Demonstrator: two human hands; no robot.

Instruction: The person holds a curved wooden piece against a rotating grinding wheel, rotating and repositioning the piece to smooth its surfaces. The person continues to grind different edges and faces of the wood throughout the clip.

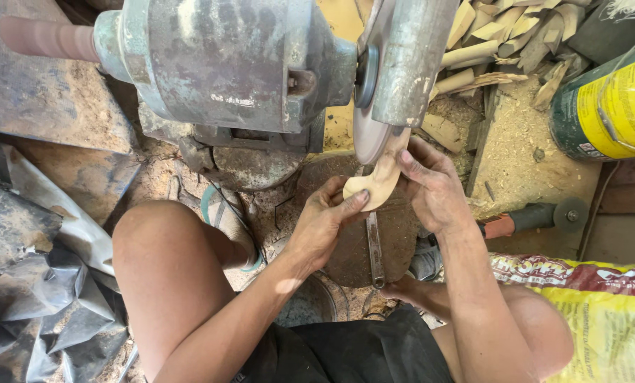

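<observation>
A pale curved wooden piece (pixel 378 179) is pressed against the round sanding disc (pixel 368 135) of a heavy grey motor (pixel 225 64). My left hand (pixel 324 220) grips the wooden piece's lower left end, thumb on top. My right hand (pixel 431 188) holds its upper right side, fingers close to the disc. A metal guard (pixel 411 60) covers the disc's upper part. My bare knees sit on either side below.
A pile of wood offcuts (pixel 505 35) lies at the top right with sawdust under it. A green and yellow can (pixel 608 106), an angle grinder (pixel 537 216), a yellow sack (pixel 601 312), a wrench (pixel 374 248) and dark plastic sheeting (pixel 27 284) surround me.
</observation>
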